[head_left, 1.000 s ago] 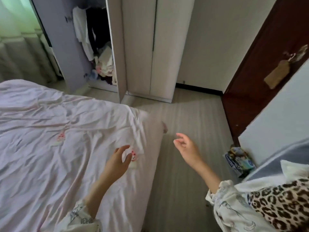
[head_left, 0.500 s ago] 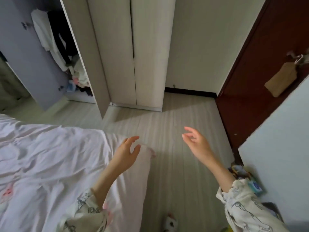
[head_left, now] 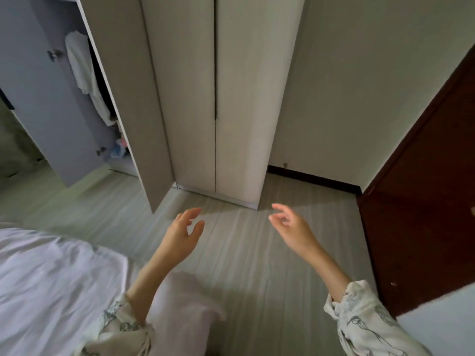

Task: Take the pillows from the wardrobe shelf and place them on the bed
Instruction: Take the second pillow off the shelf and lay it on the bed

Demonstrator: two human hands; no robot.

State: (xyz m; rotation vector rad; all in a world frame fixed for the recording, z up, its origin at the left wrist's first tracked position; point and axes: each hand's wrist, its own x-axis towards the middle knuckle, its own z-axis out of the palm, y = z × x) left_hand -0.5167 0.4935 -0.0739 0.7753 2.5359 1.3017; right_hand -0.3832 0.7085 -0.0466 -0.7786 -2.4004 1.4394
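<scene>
The tall beige wardrobe (head_left: 216, 98) stands straight ahead, its two right-hand doors closed. Its left section is open, the beige door (head_left: 133, 111) swung toward me. Inside the open section hang a white garment (head_left: 84, 75) and dark clothes, with small items at the bottom. No pillow shows. The bed (head_left: 51, 291), covered in a pale pink sheet, fills the lower left. My left hand (head_left: 182, 235) floats over the floor past the bed's corner, fingers apart and empty. My right hand (head_left: 293, 227) is level with it, fingers loosely curled and empty.
A grey wardrobe door (head_left: 43, 104) stands open at the far left. A dark brown room door (head_left: 424, 201) stands at the right beside a white wall corner (head_left: 442, 317). Pale striped floor (head_left: 244, 265) lies between the bed and the wardrobe.
The view has swung from the bed toward the wardrobe and come closer to it. Both hands have lifted off the bed area and forward over the floor, still empty.
</scene>
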